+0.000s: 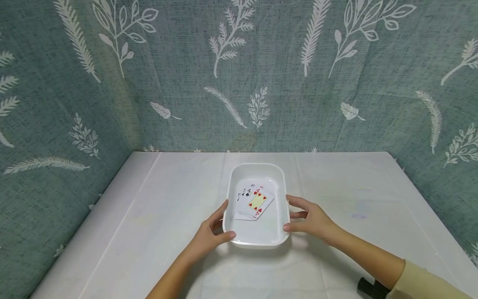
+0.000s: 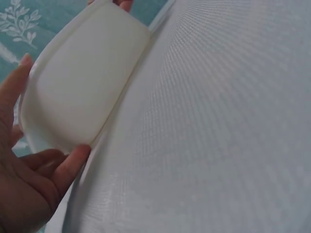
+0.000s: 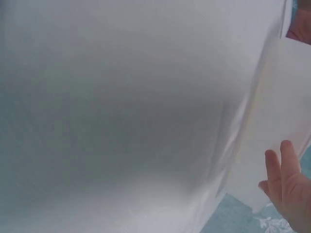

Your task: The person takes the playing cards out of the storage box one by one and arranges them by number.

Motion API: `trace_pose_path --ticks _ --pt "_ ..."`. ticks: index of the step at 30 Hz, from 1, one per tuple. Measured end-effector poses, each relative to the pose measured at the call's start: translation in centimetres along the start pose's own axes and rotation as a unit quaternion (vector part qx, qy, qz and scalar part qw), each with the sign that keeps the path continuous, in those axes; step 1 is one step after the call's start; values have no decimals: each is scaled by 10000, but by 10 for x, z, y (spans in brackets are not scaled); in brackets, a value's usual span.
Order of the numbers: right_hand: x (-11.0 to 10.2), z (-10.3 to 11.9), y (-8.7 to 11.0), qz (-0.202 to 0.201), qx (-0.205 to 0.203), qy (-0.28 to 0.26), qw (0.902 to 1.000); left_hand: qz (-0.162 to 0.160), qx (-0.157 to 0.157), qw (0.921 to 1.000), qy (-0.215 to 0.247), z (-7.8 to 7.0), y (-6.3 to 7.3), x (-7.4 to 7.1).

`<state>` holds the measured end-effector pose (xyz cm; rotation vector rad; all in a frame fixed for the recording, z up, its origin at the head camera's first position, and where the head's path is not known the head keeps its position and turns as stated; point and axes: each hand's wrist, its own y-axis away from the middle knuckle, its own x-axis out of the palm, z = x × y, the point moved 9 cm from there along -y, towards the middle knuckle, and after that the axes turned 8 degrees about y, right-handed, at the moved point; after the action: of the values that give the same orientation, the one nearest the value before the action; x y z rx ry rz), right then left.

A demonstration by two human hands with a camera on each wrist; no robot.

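A white rectangular tray [image 1: 257, 243] with rounded corners lies in the middle of the head view. Several playing cards [image 1: 257, 202] overlap inside it, fanned face up, with a red heart card on top. My left hand [image 1: 207, 238] holds the tray's near left corner, thumb at the rim and fingers along the side. On the opposite side my right hand [image 1: 313, 218] holds the right edge, thumb near the front corner. In the left wrist view the tray's outer wall [image 2: 82, 77] stands close to the table surface; whether it touches, I cannot tell.
A white cloth-covered table [image 1: 149, 232] spreads around the tray. Behind and beside it hangs a green curtain [image 1: 179, 54] with white leaf prints. A black object [image 1: 367, 287] shows by the right forearm, at the sleeve's edge.
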<state>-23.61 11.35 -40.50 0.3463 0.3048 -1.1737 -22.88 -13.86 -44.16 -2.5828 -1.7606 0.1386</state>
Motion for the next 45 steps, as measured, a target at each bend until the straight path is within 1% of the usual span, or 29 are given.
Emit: trace_pose_path --ticks 4,8,13,17,23,27,30,34,37,39,42,45 --pt "-9 6 -2 -304 54 320 9990 100 310 9993 184 2 3 0" --pt "-19 12 -5 -675 108 775 9946 140 579 9976 348 3 6 -1" --pt "-27 20 -12 -971 33 1054 9897 70 608 9975 348 7 8 -2" --pt "-30 29 -19 -1034 -101 1162 9878 20 623 9977 272 7 9 -3" --pt "-29 39 -34 -953 -139 1468 9845 18 737 9971 199 6 10 -4" --pt "-26 43 -46 -837 -114 1646 9827 -8 729 9971 225 8 8 -5" --pt "-21 46 -56 -701 -110 1776 9816 12 741 9969 258 9 8 -5" --pt "-12 52 -70 -508 -184 2032 9777 45 769 9967 269 8 9 -6" --pt "-5 58 -82 -354 -230 2335 9714 34 751 9968 255 8 9 -6" --pt "1 60 -89 -233 -204 2591 9653 24 728 9970 242 8 10 -6" --pt "10 57 -100 -39 -21 2961 9552 14 707 9972 227 9 9 -5" --pt "21 50 -107 127 219 3226 9462 35 685 9973 245 9 10 -4"
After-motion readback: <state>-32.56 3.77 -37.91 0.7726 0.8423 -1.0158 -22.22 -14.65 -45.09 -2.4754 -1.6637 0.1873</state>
